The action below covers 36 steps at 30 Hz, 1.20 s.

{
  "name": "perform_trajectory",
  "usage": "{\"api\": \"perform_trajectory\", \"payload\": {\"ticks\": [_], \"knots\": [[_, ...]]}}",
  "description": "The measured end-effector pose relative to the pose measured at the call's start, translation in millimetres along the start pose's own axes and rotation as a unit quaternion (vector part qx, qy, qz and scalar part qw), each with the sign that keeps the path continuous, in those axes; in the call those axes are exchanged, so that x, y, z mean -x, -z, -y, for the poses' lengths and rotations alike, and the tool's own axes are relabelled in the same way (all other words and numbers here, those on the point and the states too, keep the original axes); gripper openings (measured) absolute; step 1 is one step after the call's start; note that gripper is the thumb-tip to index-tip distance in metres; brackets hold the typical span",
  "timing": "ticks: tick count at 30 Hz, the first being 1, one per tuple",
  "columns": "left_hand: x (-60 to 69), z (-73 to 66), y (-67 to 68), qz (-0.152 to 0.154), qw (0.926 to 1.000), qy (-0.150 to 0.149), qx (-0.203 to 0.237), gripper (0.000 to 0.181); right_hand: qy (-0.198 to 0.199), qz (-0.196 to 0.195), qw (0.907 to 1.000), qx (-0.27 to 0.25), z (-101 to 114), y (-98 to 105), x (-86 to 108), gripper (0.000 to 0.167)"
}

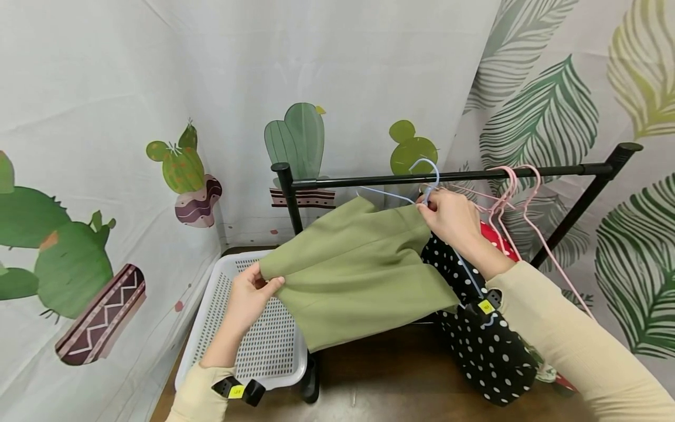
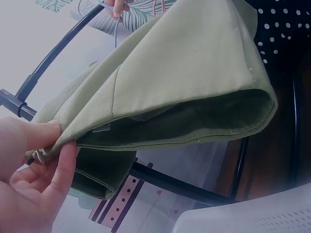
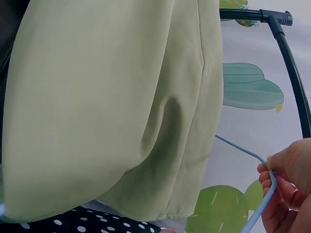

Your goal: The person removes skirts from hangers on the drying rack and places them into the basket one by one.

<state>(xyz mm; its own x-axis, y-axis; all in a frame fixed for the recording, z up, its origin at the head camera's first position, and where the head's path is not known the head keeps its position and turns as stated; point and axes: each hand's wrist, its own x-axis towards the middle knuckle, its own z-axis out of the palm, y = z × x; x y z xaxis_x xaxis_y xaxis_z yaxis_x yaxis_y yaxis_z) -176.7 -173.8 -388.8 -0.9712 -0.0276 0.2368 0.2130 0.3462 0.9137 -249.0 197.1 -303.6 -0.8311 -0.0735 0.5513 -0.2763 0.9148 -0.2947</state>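
The fingers of the left hand (image 1: 253, 298) pinch one edge of the green garment (image 1: 348, 264), thumb on top, and the cloth stretches from there across to just beside the right fingers. The right hand (image 1: 450, 215) has its fingers curled round the blue hanger (image 3: 257, 213) at its neck.

From above, the garment looks like one broad panel; the left wrist view shows a wide opening beside the left fingers, dark inside, with a small pale tag (image 2: 101, 128). From above, the right thumb seems to meet the cloth, yet the right wrist view shows those fingers on the hanger, the garment apart from them. The garment covers much of the hanger's arms, so I cannot tell whether it sits on them.

Below the left fingers, partly hidden by that hand and the cloth, is the white basket (image 1: 271, 354). Below the right fingers hangs the polka-dot garment (image 1: 490, 363), partly behind the right forearm, with red cloth (image 1: 495, 239) beside it. The black rail (image 1: 364, 181) runs just behind the right fingers; whether the blue hook rests on it is unclear. Pink hangers (image 1: 549, 253) hang to the right of those fingers. Farthest back is the cactus-and-leaf curtain (image 1: 348, 64)
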Motion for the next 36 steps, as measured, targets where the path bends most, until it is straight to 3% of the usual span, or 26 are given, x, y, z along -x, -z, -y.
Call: {"api": "perform_trajectory", "payload": {"ticks": [11, 18, 29, 36], "knots": [[-0.3, -1.6, 8.0, -0.021, 0.9997, -0.001, -0.014, 0.017, -0.003, 0.002, 1.0, -0.004, 0, 2, 0.5, 0.029], [0.6, -0.8, 13.5, -0.033, 0.9988, 0.02, -0.031, 0.019, 0.002, -0.004, 1.0, -0.003, -1, 1, 0.6, 0.021], [-2.5, 1.4, 20.6, -0.028, 0.9979, 0.043, -0.041, 0.021, 0.0, -0.004, 1.0, 0.004, -1, 0, 0.8, 0.029], [-5.0, 0.6, 21.5, -0.054, 0.9967, 0.06, -0.01, 0.019, 0.0, -0.007, 1.0, 0.004, -3, -3, 0.6, 0.027]]}}
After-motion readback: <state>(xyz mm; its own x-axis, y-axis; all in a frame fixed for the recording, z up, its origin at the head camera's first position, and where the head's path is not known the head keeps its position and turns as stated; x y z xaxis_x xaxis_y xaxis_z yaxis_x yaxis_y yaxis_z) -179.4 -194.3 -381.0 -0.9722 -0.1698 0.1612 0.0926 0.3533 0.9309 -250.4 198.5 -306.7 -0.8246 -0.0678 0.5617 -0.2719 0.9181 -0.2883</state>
